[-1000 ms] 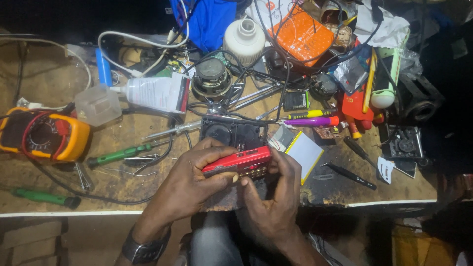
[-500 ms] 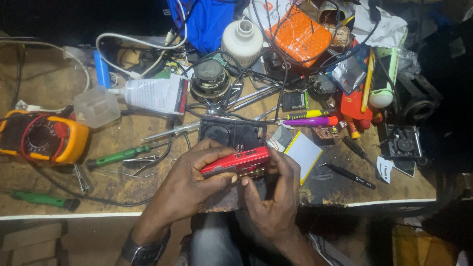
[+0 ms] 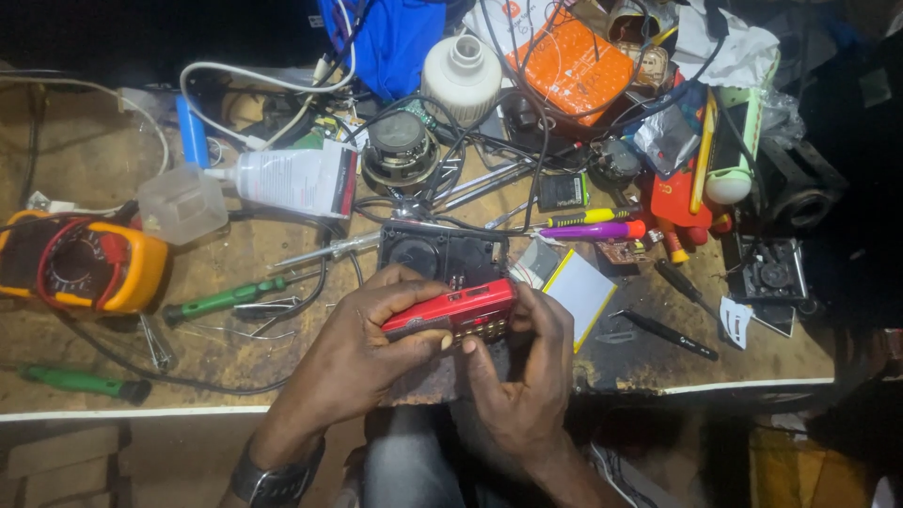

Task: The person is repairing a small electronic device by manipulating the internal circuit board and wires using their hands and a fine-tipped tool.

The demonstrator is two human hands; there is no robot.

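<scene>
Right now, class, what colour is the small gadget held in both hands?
Red, seen best in the head view: the gadget sits between left hand and right hand.

This is a repair workshop for small electric things. The worn wooden workbench (image 3: 94, 169) is full of tools and parts. At 9 o'clock sits an orange meter (image 3: 80, 263). Green screwdrivers (image 3: 226, 299) lie at 8 o'clock. A round speaker (image 3: 400, 150) and tangled wires (image 3: 527, 122) are at 12 o'clock.

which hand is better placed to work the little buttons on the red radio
Right, probably. The right hand has its thumb by the buttons of the red radio; the left hand wraps the casing, steadying it.
</scene>
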